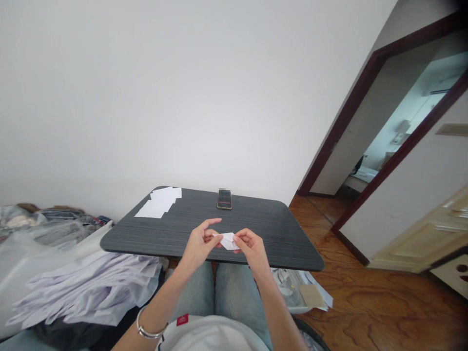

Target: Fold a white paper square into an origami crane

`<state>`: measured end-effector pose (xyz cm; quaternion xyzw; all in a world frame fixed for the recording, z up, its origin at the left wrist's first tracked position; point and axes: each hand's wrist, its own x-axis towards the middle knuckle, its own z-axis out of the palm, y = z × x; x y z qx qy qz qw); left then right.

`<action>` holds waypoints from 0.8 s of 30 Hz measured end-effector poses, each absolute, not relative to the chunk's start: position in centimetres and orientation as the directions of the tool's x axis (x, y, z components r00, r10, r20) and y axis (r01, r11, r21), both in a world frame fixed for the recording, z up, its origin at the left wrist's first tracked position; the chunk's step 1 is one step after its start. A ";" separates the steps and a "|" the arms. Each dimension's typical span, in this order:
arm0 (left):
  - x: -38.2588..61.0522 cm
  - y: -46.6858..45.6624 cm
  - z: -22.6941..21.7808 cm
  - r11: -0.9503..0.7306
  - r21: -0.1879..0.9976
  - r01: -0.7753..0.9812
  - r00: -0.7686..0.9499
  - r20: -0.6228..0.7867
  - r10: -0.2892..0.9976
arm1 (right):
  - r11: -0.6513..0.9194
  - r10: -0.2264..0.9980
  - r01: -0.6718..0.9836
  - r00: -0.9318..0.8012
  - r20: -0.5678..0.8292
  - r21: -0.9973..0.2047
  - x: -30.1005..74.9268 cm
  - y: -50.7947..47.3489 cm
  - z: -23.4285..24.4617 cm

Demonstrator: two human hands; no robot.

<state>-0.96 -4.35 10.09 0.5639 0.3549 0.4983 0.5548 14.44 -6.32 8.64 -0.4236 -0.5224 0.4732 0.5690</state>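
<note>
A small piece of folded white paper [228, 241] is held between my two hands, just above the near edge of the dark table. My left hand [202, 240] pinches its left end between thumb and fingers, with the index finger stretched out away from it. At the right end, the thumb and fingers of my right hand [251, 243] grip the paper. Part of the paper is hidden behind my fingertips. Several sheets of white paper [158, 202] lie overlapping on the table's far left.
A phone [224, 199] rests at the back of the dark table [197, 207], near the wall. White cloth [91, 287] is heaped at the left. Below the table's right side sits a tray [298, 309] with papers. A doorway [351, 122] stands at the right.
</note>
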 end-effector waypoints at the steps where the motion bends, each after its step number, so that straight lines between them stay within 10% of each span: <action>1: -1.0 -4.4 10.1 -0.137 0.979 -0.153 0.251 0.173 0.952 | 0.188 0.982 -0.102 0.005 0.188 -0.977 14.5 -6.3 8.6; 24: -0.2 -4.5 10.0 -0.179 0.967 -0.179 0.230 0.218 0.948 | 0.289 0.957 -0.134 0.027 0.288 -0.948 13.9 -6.7 8.6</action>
